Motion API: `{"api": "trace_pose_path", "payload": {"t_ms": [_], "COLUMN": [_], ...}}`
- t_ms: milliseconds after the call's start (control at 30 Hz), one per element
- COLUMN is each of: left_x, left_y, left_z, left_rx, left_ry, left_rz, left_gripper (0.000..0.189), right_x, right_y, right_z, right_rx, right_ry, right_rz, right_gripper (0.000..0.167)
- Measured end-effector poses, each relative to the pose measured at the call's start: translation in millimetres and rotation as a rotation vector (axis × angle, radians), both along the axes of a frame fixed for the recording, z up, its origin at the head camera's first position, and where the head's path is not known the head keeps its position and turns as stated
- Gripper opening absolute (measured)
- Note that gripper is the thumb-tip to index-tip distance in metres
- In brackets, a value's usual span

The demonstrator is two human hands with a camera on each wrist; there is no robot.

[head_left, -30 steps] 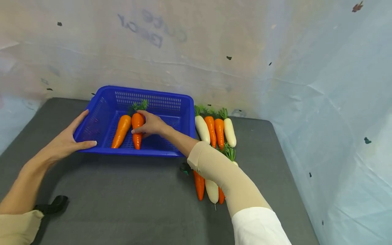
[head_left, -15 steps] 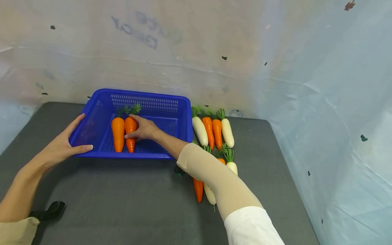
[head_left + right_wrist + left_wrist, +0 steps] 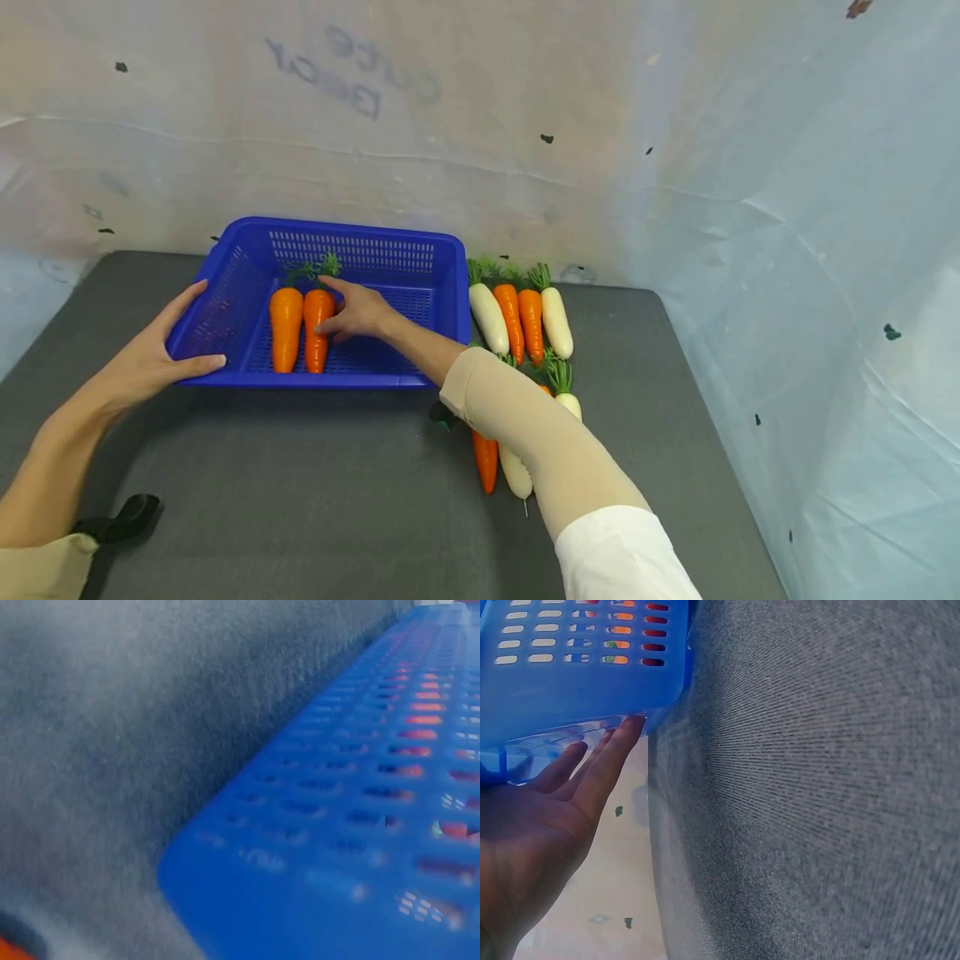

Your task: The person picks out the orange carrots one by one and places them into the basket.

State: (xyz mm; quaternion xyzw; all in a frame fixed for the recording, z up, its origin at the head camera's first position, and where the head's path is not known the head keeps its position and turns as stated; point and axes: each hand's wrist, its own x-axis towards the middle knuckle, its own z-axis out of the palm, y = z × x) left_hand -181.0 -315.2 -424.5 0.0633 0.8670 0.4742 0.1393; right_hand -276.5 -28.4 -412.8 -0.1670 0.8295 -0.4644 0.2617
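In the head view, my left hand (image 3: 157,350) grips the left front corner of a blue plastic basket (image 3: 375,381), thumb over the near rim. The left wrist view shows those fingers (image 3: 607,769) against the basket's outer wall. Two orange carrots lie side by side in the basket, leafy tops toward the back. Over the right-hand carrot (image 3: 315,342) is my right hand (image 3: 363,312), index finger across its top end and thumb lying loosely on its right side. The left-hand carrot (image 3: 286,329) is untouched. In the right wrist view only the basket's slotted wall (image 3: 300,840) shows, not the hand.
Right of the basket, a row of white radishes (image 3: 488,321) and carrots (image 3: 531,325) lies on the dark grey tabletop (image 3: 322,492). A second group, with a carrot (image 3: 485,462) at its left, is partly hidden under my right forearm. Pale sheeting (image 3: 480,167) stands behind.
The left-hand carrot has turned from slanted to straight beside the other. My right thumb has drawn back rightward across the right-hand carrot. My left hand keeps its place on the basket.
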Motion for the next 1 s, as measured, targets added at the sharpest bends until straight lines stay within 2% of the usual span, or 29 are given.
{"api": "trace_pose_path", "payload": {"t_ms": [167,267,567,833,1000], "left_x": [0.7,1.2,-0.2,-0.6,-0.6], "left_y": [-0.4,0.0,1.3,1.7,1.3], "left_z": [0.4,-0.3,2.8,2.2,2.7], "left_rx": [0.011,0.022,0.015,0.039,0.045], "left_ry": [0.002,0.004,0.01,0.017,0.018], "left_rz": [0.001,0.0,0.017,0.009,0.01], "left_gripper": [0.098,0.098,0.098,0.097,0.097], "right_x": [-6.0,-8.2,-16.4,-15.1,-9.6], "right_y": [13,25,68,101,123], "right_z": [11.2,20.3,41.4,52.1,58.0], "right_rx": [0.101,0.128,-0.027,-0.117,-0.196], "right_ry": [0.136,0.201,0.131,0.264,0.291], "right_rz": [0.013,0.023,0.063,0.024,0.007], "right_gripper": [0.079,0.075,0.066,0.061,0.057]}}
